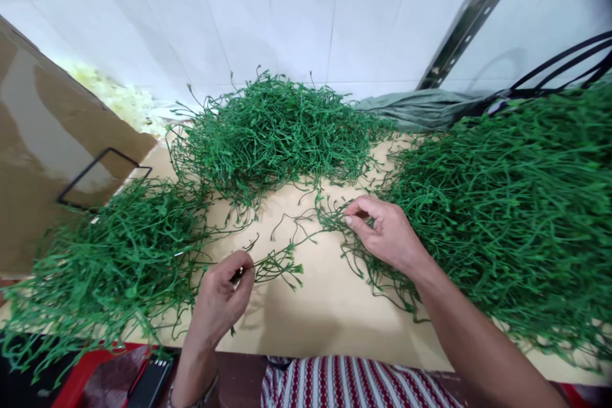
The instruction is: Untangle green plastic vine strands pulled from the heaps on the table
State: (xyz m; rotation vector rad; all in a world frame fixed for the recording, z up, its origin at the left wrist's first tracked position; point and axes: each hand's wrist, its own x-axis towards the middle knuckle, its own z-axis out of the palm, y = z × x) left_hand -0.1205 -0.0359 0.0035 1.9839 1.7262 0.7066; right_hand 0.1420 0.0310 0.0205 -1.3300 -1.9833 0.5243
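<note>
My left hand [224, 296] is closed in a pinch on a few thin green plastic stems [277, 264] whose lighter forked tips point right. Over at the edge of the right-hand heap, my right hand [385, 233] pinches at green stems [332, 213]; thumb and forefinger meet on them. Loose stems lie on the tabletop between the hands. Beside my left hand spreads a tangled heap of green stems [119, 255]. A larger heap [516, 217] fills the right side, partly behind my right forearm. Another pile [282, 134] sits at the back middle.
A cardboard box [57, 140] stands at the left with a black wire frame [105, 172] by it. Pale yellow flowers [119, 99] are behind. Against the tiled wall lie a grey-green cloth [415, 108] and a metal bracket [463, 32]. A red container [90, 376] is below the table's front edge.
</note>
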